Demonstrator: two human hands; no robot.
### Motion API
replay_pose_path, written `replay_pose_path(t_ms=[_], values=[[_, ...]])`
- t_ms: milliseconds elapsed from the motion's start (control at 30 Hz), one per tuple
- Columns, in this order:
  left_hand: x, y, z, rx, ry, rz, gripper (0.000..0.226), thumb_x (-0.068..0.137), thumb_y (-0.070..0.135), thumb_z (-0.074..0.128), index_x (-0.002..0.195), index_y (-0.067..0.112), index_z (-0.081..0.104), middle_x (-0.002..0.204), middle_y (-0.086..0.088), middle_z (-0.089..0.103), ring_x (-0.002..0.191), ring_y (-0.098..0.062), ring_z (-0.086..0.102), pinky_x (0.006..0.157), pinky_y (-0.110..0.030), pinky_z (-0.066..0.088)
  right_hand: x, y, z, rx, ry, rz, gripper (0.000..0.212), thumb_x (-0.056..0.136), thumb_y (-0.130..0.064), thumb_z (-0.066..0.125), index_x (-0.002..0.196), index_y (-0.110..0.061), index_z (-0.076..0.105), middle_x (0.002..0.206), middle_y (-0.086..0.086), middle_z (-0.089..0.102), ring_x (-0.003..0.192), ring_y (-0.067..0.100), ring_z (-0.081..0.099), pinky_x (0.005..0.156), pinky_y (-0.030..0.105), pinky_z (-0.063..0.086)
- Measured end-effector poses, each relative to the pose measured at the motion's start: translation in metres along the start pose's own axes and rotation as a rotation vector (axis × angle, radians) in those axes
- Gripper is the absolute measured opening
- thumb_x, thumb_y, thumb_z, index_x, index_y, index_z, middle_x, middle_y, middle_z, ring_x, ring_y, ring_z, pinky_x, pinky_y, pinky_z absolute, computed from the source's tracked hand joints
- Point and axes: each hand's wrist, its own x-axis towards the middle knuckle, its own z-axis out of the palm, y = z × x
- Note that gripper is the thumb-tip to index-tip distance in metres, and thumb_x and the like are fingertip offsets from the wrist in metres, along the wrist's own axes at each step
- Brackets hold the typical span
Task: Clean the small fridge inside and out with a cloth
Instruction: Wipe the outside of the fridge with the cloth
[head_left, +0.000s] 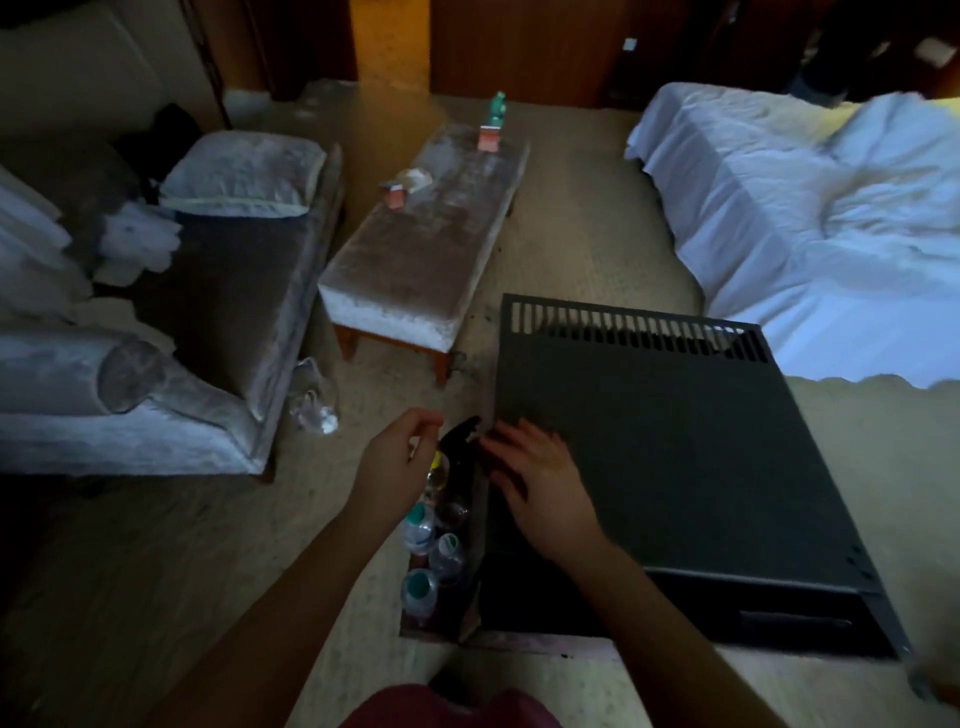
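Maroon clothing on the person sits at the very bottom of the view, and both bare forearms reach forward from it toward the small black fridge. That fridge stands on the pale carpet, its flat top facing up with a row of vent slots along the far edge.

Resting on the top near the fridge's left edge, the right hand lies flat with its fingers spread wide. Just left of the fridge the left hand hovers with fingers loosely curled toward the thumb; I cannot tell whether it pinches anything. Between the two hands is a dark shape, too murky to name.

Below the hands, the fridge door hangs open on the left, and capped plastic bottles stand in its shelf.

Beyond the fridge to the left stands a grey upholstered bench carrying a green figurine. Further left is a grey sofa. A white-sheeted bed lies behind the fridge to the right.
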Motion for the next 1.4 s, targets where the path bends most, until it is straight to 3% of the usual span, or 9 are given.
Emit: replay_pose_path(t_ms=[167, 300, 500, 700, 867, 1000, 1100, 1200, 1400], values=[[0.013, 0.031, 0.059, 0.144, -0.128, 0.218, 0.02, 0.096, 0.018, 0.052, 0.112, 0.013, 0.063, 0.109, -0.005, 0.064, 0.104, -0.019, 0.056, 0.087, -0.027, 0.041, -0.079, 0.013, -0.019, 0.033, 0.023, 0.053, 0.041, 0.089, -0.032, 0.048, 0.128, -0.031, 0.059, 0.135, -0.005, 0.057, 0.129, 0.021, 0.049, 0.11, 0.042, 0.026], [0.007, 0.076, 0.109, 0.2, -0.209, 0.468, 0.024, 0.091, 0.022, 0.053, 0.106, 0.009, 0.065, 0.111, -0.006, 0.063, 0.11, -0.016, 0.051, 0.096, -0.019, 0.032, -0.122, 0.088, -0.066, 0.031, 0.157, 0.334, 0.04, 0.09, -0.034, 0.047, 0.128, -0.028, 0.061, 0.135, -0.003, 0.057, 0.129, 0.023, 0.048, 0.11, 0.048, 0.034], [-0.015, 0.123, 0.177, 0.203, -0.331, 0.547, 0.022, 0.088, 0.013, 0.063, 0.11, 0.012, 0.064, 0.116, -0.002, 0.062, 0.119, -0.018, 0.052, 0.103, -0.03, 0.038, -0.175, 0.161, -0.117, -0.043, 0.25, 0.587, 0.041, 0.096, -0.023, 0.054, 0.136, -0.03, 0.053, 0.144, -0.002, 0.048, 0.139, 0.023, 0.035, 0.115, 0.052, 0.025], [-0.029, 0.149, 0.232, 0.338, -0.335, 0.611, 0.023, 0.087, 0.015, 0.064, 0.11, 0.012, 0.063, 0.117, -0.004, 0.063, 0.123, -0.025, 0.051, 0.107, -0.046, 0.036, -0.193, 0.172, -0.129, -0.095, 0.19, 0.608, 0.042, 0.098, -0.032, 0.046, 0.14, -0.033, 0.046, 0.149, -0.004, 0.041, 0.143, 0.021, 0.028, 0.117, 0.047, 0.024], [-0.017, 0.167, 0.258, 0.486, -0.283, 0.52, 0.029, 0.09, 0.021, 0.06, 0.118, 0.014, 0.06, 0.129, -0.005, 0.057, 0.13, -0.025, 0.044, 0.112, -0.051, 0.028, -0.219, 0.185, -0.126, -0.123, 0.145, 0.521, 0.047, 0.094, -0.039, 0.035, 0.137, -0.033, 0.052, 0.143, -0.004, 0.049, 0.136, 0.023, 0.041, 0.108, 0.047, 0.039], [-0.016, 0.167, 0.273, 0.616, -0.212, 0.432, 0.035, 0.093, 0.024, 0.058, 0.125, 0.013, 0.059, 0.136, -0.005, 0.053, 0.132, -0.025, 0.042, 0.114, -0.051, 0.023, -0.215, 0.203, -0.134, -0.064, 0.107, 0.414, 0.048, 0.094, -0.041, 0.033, 0.138, -0.034, 0.05, 0.145, -0.006, 0.047, 0.139, 0.019, 0.035, 0.114, 0.042, 0.029], [-0.014, 0.164, 0.28, 0.665, -0.202, 0.396, 0.036, 0.093, 0.025, 0.057, 0.126, 0.011, 0.058, 0.136, -0.007, 0.054, 0.131, -0.027, 0.044, 0.115, -0.049, 0.025, -0.187, 0.225, -0.147, 0.084, 0.081, 0.351, 0.05, 0.094, -0.042, 0.032, 0.139, -0.03, 0.05, 0.148, -0.004, 0.042, 0.143, 0.02, 0.025, 0.116, 0.031, 0.013], [-0.014, 0.164, 0.281, 0.683, -0.216, 0.378, 0.037, 0.094, 0.025, 0.057, 0.128, 0.011, 0.057, 0.138, -0.008, 0.052, 0.13, -0.027, 0.045, 0.115, -0.047, 0.026, -0.143, 0.258, -0.154, 0.135, 0.072, 0.32, 0.042, 0.099, -0.03, 0.046, 0.14, -0.024, 0.049, 0.149, 0.002, 0.041, 0.143, 0.025, 0.024, 0.119, 0.038, 0.021], [-0.02, 0.169, 0.28, 0.729, -0.209, 0.326, 0.048, 0.092, 0.038, 0.037, 0.13, 0.014, 0.055, 0.14, -0.004, 0.051, 0.132, -0.024, 0.043, 0.115, -0.042, 0.027, -0.022, 0.312, -0.16, 0.03, 0.037, 0.292, 0.043, 0.101, -0.027, 0.044, 0.143, -0.02, 0.044, 0.152, 0.006, 0.037, 0.143, 0.027, 0.025, 0.117, 0.037, 0.02]])
